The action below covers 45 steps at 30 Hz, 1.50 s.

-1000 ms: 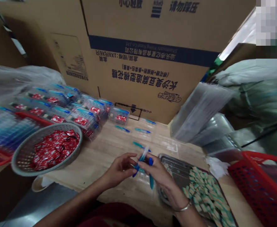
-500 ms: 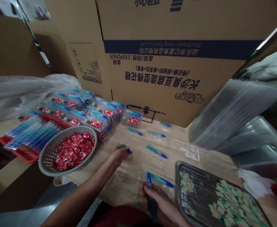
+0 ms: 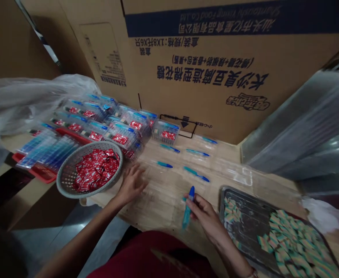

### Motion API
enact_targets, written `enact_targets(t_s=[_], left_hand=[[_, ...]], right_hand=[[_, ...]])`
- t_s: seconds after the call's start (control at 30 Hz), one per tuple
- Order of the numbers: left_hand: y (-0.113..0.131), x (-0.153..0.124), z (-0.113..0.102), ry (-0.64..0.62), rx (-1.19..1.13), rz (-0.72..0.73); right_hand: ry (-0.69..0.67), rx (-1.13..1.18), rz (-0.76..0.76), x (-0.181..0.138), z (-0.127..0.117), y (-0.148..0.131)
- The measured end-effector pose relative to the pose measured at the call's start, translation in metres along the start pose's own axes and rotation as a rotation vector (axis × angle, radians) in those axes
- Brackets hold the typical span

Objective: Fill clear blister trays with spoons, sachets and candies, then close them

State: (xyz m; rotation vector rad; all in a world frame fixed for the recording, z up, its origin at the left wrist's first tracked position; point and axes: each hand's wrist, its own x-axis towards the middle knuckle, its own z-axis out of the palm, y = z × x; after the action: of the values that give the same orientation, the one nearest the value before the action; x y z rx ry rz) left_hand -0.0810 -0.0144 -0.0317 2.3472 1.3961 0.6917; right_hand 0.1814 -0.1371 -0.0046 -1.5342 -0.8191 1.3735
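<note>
My right hand (image 3: 202, 210) is closed on a pen-like tube (image 3: 186, 217), teal with a blue end, held tilted above the near part of the table. A bit of teal shows just behind its fingers; whether that is a second tube I cannot tell. My left hand (image 3: 132, 183) is slightly blurred, with fingers spread and nothing in them, over the wood beside the grey basket (image 3: 61, 185) of small red packets (image 3: 95, 170). Several similar tubes lie on the table past my hands, among them one tube (image 3: 165, 165) nearest my left hand and another tube (image 3: 196, 174) farther right.
Clear boxes (image 3: 166, 133) with red packets and tubes are stacked at the back left. A red tray (image 3: 43, 173) bears more tubes. At right, a dark tray (image 3: 252, 216) holds striped pieces (image 3: 295, 241). A large carton (image 3: 209, 100) stands behind; clear plastic sheets (image 3: 296, 131) lean on the right.
My left hand has let go of a tube, which now lies on the table, and has drawn back left towards the basket. My right hand has risen slightly with its tube. The view has tilted down.
</note>
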Motion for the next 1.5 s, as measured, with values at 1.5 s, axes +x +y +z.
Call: enact_targets(t_s=[1.5], left_hand=[[0.041, 0.058, 0.057, -0.29, 0.264, 0.241]], right_hand=[[-0.026, -1.241, -0.376, 0.007, -0.001, 0.052]])
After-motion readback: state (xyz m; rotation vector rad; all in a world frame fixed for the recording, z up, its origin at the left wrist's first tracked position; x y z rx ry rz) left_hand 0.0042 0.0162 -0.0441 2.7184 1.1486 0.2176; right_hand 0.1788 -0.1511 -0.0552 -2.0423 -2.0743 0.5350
